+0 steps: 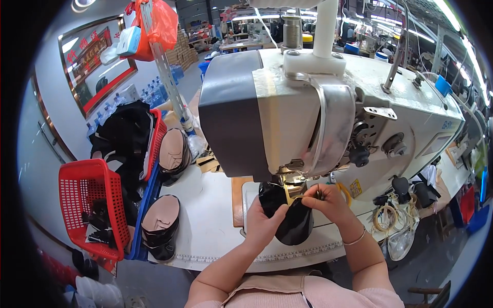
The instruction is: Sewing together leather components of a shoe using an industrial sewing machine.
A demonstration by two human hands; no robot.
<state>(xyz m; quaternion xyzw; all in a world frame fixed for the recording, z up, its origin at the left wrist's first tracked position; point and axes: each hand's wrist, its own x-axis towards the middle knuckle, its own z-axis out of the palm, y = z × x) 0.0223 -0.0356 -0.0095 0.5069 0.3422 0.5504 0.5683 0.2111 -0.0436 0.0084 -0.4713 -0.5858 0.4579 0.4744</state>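
Note:
A black, shiny shoe-upper piece (295, 230) hangs under the needle area of a large sewing machine (228, 110), curved with its lower end toward me. My left hand (264, 219) is closed on the left side of its edge, thumb on top. On the other side, my right hand (328, 201) pinches the upper's edge between thumb and fingers. A small dark tool (320, 195) shows among the right fingers; its kind is hard to make out. A yellowish strip of light falls at the needle, which the machine head partly hides.
At the left of the white table (205, 226) stand two stacks of black pieces with pinkish linings (160, 213) (174, 149). Beyond them are a red basket (123, 226) and black material (123, 131). Cord coils (385, 218) lie right; a metal post (167, 66) rises at left.

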